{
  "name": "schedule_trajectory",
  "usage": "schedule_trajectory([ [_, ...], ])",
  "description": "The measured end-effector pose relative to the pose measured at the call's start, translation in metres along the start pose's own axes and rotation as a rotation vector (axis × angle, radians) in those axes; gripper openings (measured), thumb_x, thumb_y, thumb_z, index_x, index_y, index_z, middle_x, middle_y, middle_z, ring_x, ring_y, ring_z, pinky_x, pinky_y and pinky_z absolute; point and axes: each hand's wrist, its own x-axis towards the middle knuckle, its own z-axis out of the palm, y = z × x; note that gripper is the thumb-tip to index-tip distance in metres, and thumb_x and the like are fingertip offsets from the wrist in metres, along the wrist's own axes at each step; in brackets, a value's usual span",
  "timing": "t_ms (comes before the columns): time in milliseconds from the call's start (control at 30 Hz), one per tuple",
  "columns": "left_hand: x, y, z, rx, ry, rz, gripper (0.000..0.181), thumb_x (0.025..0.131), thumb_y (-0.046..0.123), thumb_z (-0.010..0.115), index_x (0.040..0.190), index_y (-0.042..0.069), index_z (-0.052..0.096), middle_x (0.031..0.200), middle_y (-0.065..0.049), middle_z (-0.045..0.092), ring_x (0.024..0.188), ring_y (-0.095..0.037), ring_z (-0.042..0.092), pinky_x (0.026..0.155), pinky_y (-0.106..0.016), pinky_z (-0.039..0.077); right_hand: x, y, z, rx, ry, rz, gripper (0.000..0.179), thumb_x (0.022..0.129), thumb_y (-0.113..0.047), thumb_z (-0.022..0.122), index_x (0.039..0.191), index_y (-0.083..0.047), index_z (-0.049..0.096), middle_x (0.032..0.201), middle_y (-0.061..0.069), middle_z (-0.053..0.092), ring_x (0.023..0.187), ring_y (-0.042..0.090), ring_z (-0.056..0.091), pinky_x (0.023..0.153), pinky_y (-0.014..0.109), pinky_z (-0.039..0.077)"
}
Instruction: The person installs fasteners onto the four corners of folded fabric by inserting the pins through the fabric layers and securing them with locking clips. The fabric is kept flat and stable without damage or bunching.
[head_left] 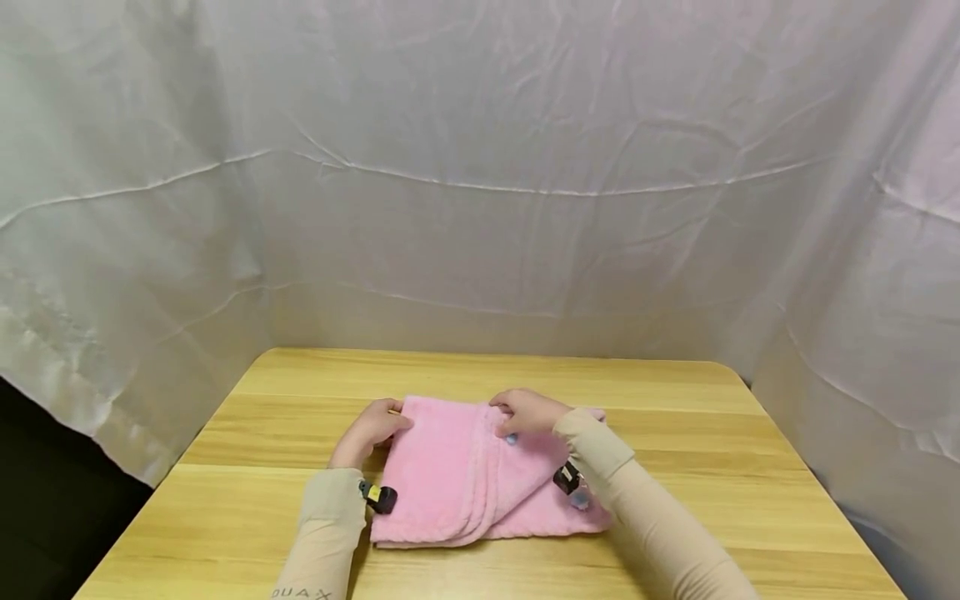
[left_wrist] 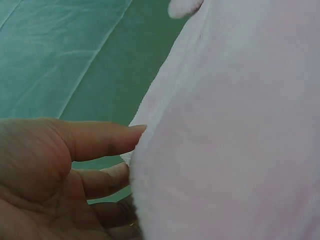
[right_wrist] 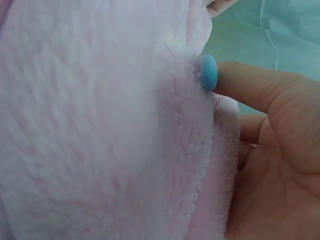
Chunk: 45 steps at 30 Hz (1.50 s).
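A folded pink plush cloth lies on the table, its layered curved edges running down the middle. Two small light-blue round pieces show on it, one right at my right thumb tip. My left hand pinches the cloth's far left edge; in the left wrist view the thumb lies in front and the other fingers go behind the fabric. With my right hand I grip the far edge of the upper layers near the middle, thumb in front, fingers partly hidden behind.
The wooden table extends round the cloth on every side. Pale hanging curtains close off its back and sides. Small black wrist cameras sit by both sleeves, above the cloth.
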Motion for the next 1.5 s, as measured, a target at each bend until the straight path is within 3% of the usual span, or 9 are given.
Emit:
schedule_trajectory([
  [167, 0.001, 0.000, 0.001, -0.012, 0.002, -0.004, 0.039, 0.090, 0.010, 0.061, 0.125, -0.006, 0.053, 0.097, -0.011, 0.056, 0.070, -0.015, 0.050, 0.061, -0.024, 0.042, 0.001, 0.004, 0.001, -0.021, 0.022, 0.017, 0.040, 0.080, -0.017, 0.076, 0.115, 0.000, 0.065, 0.106, 0.009, 0.069, 0.097, 0.020, 0.060, 0.091, 0.036, 0.048],
  [300, 0.001, 0.000, 0.001, -0.008, 0.001, -0.001, 0.039, 0.090, 0.009, 0.061, 0.125, -0.006, 0.053, 0.095, -0.010, 0.056, 0.069, -0.015, 0.049, 0.060, -0.024, 0.042, 0.001, 0.007, 0.001, -0.017, 0.022, -0.013, 0.025, 0.081, -0.018, 0.076, 0.102, -0.007, 0.067, 0.086, -0.001, 0.062, 0.081, 0.013, 0.052, 0.075, 0.029, 0.044],
  [633, -0.002, 0.000, -0.001, -0.042, -0.015, -0.016, 0.039, 0.088, 0.007, 0.062, 0.124, -0.006, 0.053, 0.094, -0.010, 0.057, 0.072, -0.017, 0.053, 0.062, -0.027, 0.045, -0.017, 0.006, -0.019, 0.032, 0.114, -0.196, 0.015, 0.081, -0.017, 0.075, 0.091, -0.013, 0.064, 0.076, -0.007, 0.051, 0.073, 0.007, 0.046, 0.066, 0.022, 0.038],
  [833, -0.003, 0.000, -0.002, -0.033, -0.018, -0.011, 0.041, 0.086, 0.005, 0.065, 0.123, -0.006, 0.053, 0.089, -0.007, 0.055, 0.071, -0.015, 0.050, 0.063, -0.026, 0.044, -0.050, 0.003, -0.040, 0.087, 0.165, -0.245, 0.016, 0.083, -0.016, 0.074, 0.087, -0.017, 0.059, 0.076, -0.008, 0.049, 0.074, 0.007, 0.046, 0.066, 0.021, 0.041],
  [1067, -0.004, 0.001, -0.004, -0.022, -0.027, -0.032, 0.041, 0.088, 0.006, 0.065, 0.125, -0.005, 0.052, 0.095, -0.010, 0.057, 0.072, -0.017, 0.051, 0.063, -0.026, 0.043, -0.101, 0.004, -0.054, -0.011, 0.223, -0.363, 0.020, 0.080, -0.009, 0.073, 0.094, -0.017, 0.061, 0.080, -0.008, 0.055, 0.072, 0.002, 0.046, 0.064, 0.022, 0.047],
  [1267, -0.003, -0.001, -0.004, -0.020, -0.031, -0.036, 0.039, 0.089, 0.006, 0.064, 0.125, -0.005, 0.053, 0.096, -0.011, 0.059, 0.073, -0.018, 0.052, 0.064, -0.026, 0.044, -0.147, 0.014, -0.037, -0.028, 0.250, -0.485, 0.035, 0.073, 0.004, 0.070, 0.097, -0.019, 0.062, 0.091, -0.007, 0.059, 0.079, 0.000, 0.048, 0.064, 0.019, 0.048],
  [1367, -0.004, -0.003, -0.005, -0.013, -0.031, -0.038, 0.039, 0.089, 0.006, 0.064, 0.125, -0.005, 0.053, 0.097, -0.011, 0.059, 0.074, -0.018, 0.053, 0.064, -0.026, 0.044, -0.166, 0.019, -0.022, -0.029, 0.266, -0.556, 0.035, 0.071, 0.004, 0.073, 0.093, -0.021, 0.059, 0.092, -0.008, 0.056, 0.082, -0.001, 0.048, 0.066, 0.017, 0.047],
  [1500, -0.005, -0.004, -0.006, -0.014, -0.029, -0.042, 0.039, 0.089, 0.006, 0.064, 0.125, -0.005, 0.053, 0.096, -0.011, 0.059, 0.074, -0.018, 0.052, 0.063, -0.026, 0.044, -0.182, 0.027, -0.006, -0.030, 0.250, -0.591, 0.035, 0.071, -0.001, 0.077, 0.088, -0.023, 0.057, 0.089, -0.010, 0.053, 0.081, 0.000, 0.049, 0.069, 0.017, 0.047],
])
